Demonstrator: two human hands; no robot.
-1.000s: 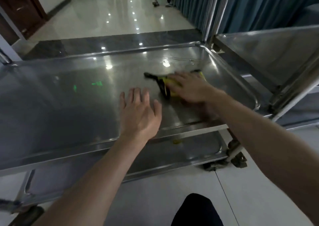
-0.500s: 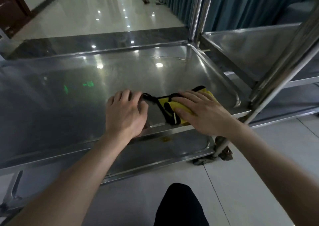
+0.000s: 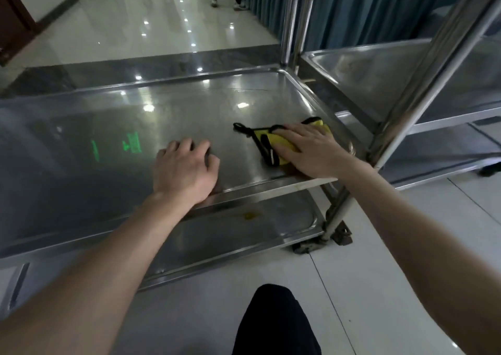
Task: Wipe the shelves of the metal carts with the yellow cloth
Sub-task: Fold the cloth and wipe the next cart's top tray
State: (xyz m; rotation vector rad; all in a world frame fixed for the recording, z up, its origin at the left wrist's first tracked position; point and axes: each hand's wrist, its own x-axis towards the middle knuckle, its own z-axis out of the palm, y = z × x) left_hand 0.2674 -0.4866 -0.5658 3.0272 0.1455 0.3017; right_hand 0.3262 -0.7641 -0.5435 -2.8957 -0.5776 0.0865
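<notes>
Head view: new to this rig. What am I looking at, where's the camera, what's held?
There is no robot here: these are a person's two bare hands, filmed by one wide-angle camera worn on the head, looking forward and down. The right hand lies flat on the yellow cloth, pressing it onto the upper shelf of a metal cart, near the shelf's front right corner. The left hand rests on the same shelf by the front edge, fingers loosely bent, holding nothing. A lower shelf shows beneath, and a second cart stands to the right.
</notes>
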